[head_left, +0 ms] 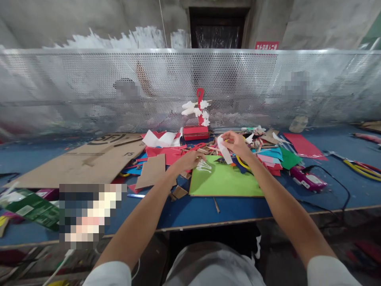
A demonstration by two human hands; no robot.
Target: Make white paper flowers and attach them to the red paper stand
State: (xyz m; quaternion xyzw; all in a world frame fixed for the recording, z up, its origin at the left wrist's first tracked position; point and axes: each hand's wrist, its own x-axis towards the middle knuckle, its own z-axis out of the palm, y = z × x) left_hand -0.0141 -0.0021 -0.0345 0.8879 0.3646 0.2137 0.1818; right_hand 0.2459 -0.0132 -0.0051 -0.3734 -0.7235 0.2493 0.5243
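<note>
My left hand [193,159] is closed, fingertips together at the top of a small white pronged piece [204,166] with several thin strands. These strands hang over the left part of a lime-green sheet [229,180]. To the right, my right hand [236,143] pinches a white paper strip [224,151], which slants down over the sheet's far edge. Behind both hands stands a red upright piece [200,115] with white blossom-like shapes on it, rising from a red box [195,133].
Cardboard [89,159] covers the table's left side. Coloured paper scraps [270,157] lie right of the sheet. A purple device [308,179] with a black cord and yellow-handled pliers [361,170] lie farther right. A perforated metal screen [119,91] closes off the back.
</note>
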